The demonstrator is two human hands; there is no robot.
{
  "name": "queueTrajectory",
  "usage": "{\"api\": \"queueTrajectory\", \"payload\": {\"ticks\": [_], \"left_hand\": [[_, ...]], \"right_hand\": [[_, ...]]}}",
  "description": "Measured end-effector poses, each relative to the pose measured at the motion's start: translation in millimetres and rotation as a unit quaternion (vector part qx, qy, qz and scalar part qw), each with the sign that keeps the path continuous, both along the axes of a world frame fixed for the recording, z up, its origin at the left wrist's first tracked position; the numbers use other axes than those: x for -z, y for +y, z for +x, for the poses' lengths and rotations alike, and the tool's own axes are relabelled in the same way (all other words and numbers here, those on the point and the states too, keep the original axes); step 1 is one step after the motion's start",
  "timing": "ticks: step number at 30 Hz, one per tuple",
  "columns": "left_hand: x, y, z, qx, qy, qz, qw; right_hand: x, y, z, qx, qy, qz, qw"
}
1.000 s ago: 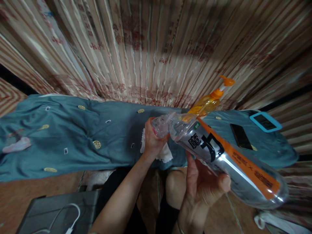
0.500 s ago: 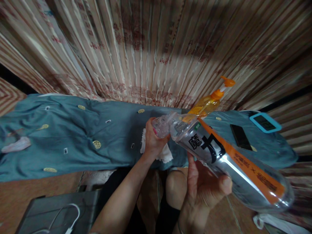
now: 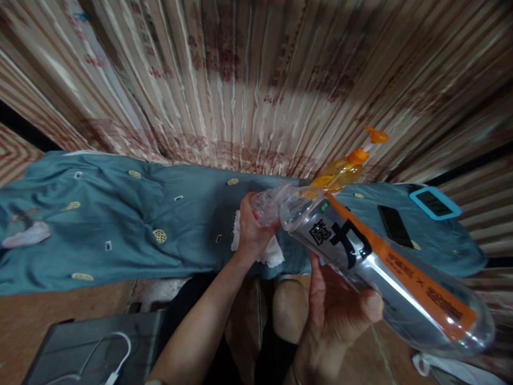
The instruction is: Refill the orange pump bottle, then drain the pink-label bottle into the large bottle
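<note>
My left hand is closed around a small clear plastic container with a bit of pink on its side. In my right hand lies a large clear plastic bottle with a silver and orange label. The bottle is tilted, its neck at the small container's top and its base pointing to the lower right. Whether liquid flows between them I cannot tell. Beneath my left hand a white lace-edged cloth is spread, partly hidden. Behind the large bottle is a pump bottle of yellow liquid with an orange pump.
A teal patterned cloth covers the surface in front of me. On its right are a black phone and a blue-framed digital display. A pale sock-like item lies far left. A pleated curtain hangs behind.
The large bottle's base has shifted slightly to the right and down. My hands keep nearly the same place and the same holds.
</note>
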State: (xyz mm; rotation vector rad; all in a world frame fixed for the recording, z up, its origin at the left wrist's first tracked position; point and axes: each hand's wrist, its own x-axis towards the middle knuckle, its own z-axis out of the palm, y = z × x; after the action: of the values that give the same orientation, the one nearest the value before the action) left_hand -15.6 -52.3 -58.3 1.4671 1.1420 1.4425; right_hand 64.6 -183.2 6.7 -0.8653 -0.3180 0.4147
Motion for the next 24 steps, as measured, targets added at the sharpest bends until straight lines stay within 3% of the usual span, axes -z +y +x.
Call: {"api": "queueTrajectory", "payload": {"ticks": [24], "left_hand": [[1.0, 0.6, 0.6, 0.002, -0.012, 0.000, 1.000]], "right_hand": [[-4.6, -1.5, -1.8, -0.015, -0.021, -0.006, 1.000]]}}
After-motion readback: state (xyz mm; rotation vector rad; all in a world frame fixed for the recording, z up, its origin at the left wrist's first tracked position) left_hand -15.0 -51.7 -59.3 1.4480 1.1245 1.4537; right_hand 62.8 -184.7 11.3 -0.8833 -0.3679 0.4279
